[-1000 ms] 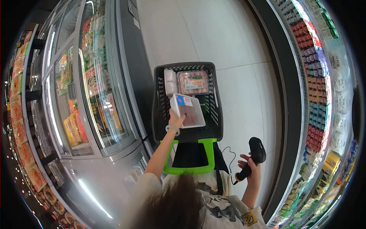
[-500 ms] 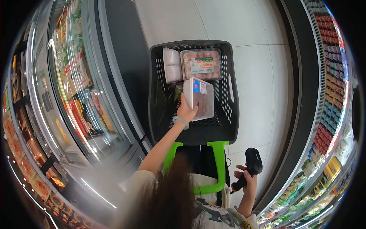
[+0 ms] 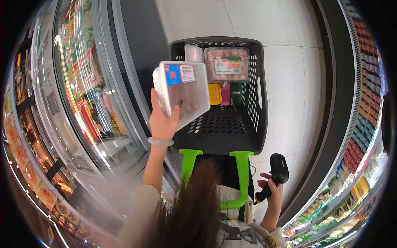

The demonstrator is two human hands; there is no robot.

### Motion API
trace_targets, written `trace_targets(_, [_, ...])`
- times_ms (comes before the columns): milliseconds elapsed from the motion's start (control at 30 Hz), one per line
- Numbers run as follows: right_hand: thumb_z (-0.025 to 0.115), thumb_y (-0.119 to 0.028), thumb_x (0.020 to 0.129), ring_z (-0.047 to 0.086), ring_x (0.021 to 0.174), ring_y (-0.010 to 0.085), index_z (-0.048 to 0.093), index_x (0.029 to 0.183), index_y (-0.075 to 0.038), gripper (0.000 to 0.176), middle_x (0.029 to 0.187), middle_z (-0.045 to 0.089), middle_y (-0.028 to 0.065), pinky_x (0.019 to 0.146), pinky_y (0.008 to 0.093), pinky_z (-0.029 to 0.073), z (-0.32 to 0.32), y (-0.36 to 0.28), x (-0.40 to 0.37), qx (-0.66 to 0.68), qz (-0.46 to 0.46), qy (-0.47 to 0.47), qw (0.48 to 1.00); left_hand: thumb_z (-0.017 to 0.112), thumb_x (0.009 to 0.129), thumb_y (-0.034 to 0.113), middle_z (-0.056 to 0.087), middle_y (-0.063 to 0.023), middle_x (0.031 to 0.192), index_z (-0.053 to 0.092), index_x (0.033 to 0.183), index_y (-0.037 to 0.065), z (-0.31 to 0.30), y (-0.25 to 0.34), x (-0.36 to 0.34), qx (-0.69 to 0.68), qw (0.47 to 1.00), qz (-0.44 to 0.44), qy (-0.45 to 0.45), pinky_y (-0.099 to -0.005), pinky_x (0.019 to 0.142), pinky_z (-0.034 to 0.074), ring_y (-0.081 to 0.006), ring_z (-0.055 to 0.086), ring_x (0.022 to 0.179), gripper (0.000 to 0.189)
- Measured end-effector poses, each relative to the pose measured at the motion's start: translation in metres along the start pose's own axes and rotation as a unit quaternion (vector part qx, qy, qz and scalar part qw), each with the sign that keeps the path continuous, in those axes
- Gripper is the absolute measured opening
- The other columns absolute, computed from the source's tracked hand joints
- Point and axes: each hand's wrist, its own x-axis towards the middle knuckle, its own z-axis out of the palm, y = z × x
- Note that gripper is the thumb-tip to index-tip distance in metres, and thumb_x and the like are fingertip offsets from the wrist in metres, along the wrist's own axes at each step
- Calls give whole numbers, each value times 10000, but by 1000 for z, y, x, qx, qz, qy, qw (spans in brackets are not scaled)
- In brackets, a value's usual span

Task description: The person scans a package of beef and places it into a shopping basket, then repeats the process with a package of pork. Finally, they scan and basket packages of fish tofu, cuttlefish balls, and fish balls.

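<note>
My left hand [image 3: 163,122] grips a clear plastic package [image 3: 192,93] with a blue and white label, tilted above the left side of a black basket [image 3: 223,132]. A pale bracelet circles that wrist. My right hand [image 3: 271,191] is wrapped round the handle of a black handheld scanner [image 3: 279,169], to the right of the basket's green handle [image 3: 242,177]. Inside the basket lie a meat tray [image 3: 228,65] with a green and white label, white packages [image 3: 193,53] partly hidden by the held one, and a yellow item [image 3: 214,94].
A glass-fronted freezer [image 3: 89,82] with packaged food runs along the left. Shelves with rows of small cups [image 3: 364,103] and bags curve along the right. Pale floor tiles [image 3: 285,82] show beside the basket. Dark hair [image 3: 192,198] hangs in the lower middle.
My left hand has lifted the clear package and moved it left, from over the basket's middle, uncovering the yellow item. The basket appears slightly further right. My right hand still holds the scanner.
</note>
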Motion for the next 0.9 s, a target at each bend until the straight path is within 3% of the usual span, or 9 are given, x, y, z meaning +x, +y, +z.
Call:
trace_targets(133, [557,-138,739,590,717,201,353,1138,23,476,958,539,170,637,290,495,4,2,7,-4,2,-21,1000,568,673,201,523,-258,941,178,1273,17,-11,9,30,133,988,20,75,-415,660,446,-399,544,774,738])
trace_targets(233, [554,-132,740,591,714,202,357,1139,23,471,957,539,170,630,284,495,2,2,6,-2,-3,-20,1000,561,691,220,532,-263,946,202,1266,21,-8,17,52,160,985,-2,65,-408,714,431,-396,530,855,706])
trace_targets(433, [554,-122,735,590,708,205,364,1142,14,470,959,544,166,610,267,484,-1,-1,8,-5,-24,-4,1000,553,676,211,518,-252,953,178,1278,35,9,23,56,207,976,-5,64,-419,691,439,-394,537,806,731])
trace_targets(567, [597,-85,685,557,661,117,520,953,25,300,823,582,90,589,238,438,47,-55,27,-194,-59,-63,977,550,670,216,527,-249,916,153,1287,46,6,14,53,191,979,-7,63,-431,669,440,-399,544,766,753])
trace_targets(667, [645,-169,657,586,764,232,500,963,9,383,803,598,138,698,301,436,113,-92,71,-347,-173,-124,913,544,672,212,514,-264,969,161,1284,43,-8,18,41,158,984,-47,64,-428,704,436,-406,534,816,741])
trace_targets(733, [597,-276,658,544,765,375,470,950,-3,420,784,583,197,695,402,441,175,-113,105,-510,-266,-138,807,547,671,210,511,-267,987,172,1279,40,-16,14,35,146,985,-57,79,-429,720,427,-405,530,836,734])
trace_targets(767, [593,-282,653,557,725,369,459,904,-13,391,731,583,185,663,421,448,200,-106,135,-592,-314,-122,732,548,670,208,514,-267,978,175,1278,40,-19,12,35,137,985,-67,80,-430,721,424,-405,531,833,732])
trace_targets(833, [623,-263,615,568,734,351,450,921,-13,431,756,585,179,643,424,454,249,-93,174,-680,-341,-68,645,551,670,206,521,-268,959,181,1276,42,-26,11,35,119,986,-87,83,-432,722,419,-406,532,827,729])
trace_targets(900, [634,-249,591,561,760,356,451,925,5,458,777,579,190,658,424,449,279,-75,214,-637,-350,-96,680,560,667,199,549,-252,881,189,1276,46,-34,9,35,96,987,-82,98,-416,685,424,-386,550,752,729])
